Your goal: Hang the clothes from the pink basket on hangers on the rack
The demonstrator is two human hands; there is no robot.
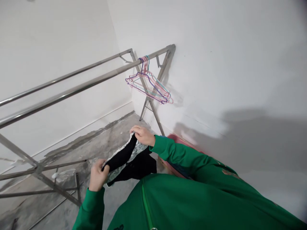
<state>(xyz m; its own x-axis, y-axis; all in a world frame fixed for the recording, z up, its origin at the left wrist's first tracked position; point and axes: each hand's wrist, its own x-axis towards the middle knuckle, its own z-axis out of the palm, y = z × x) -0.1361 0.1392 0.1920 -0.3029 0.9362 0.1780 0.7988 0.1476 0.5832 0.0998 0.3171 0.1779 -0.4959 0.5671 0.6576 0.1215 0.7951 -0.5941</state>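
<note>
A black garment with a silvery, glittery band (133, 167) is stretched between my two hands; its exact kind I cannot make out. My left hand (98, 175) is closed on one end of the band, thumb over the edge. On the opposite end, my right hand (143, 135) pinches the band, a little higher and farther away. The band's opening shows a black inside, and the dark cloth hangs below it toward my green jacket.
A metal drying rack (69, 91) stands ahead, reaching left. Several pink, purple and teal hangers (150, 84) hang near its right end. Partly behind my right arm is a pink basin (176, 139). White walls (216, 48) meet the grey floor (96, 150) in a corner.
</note>
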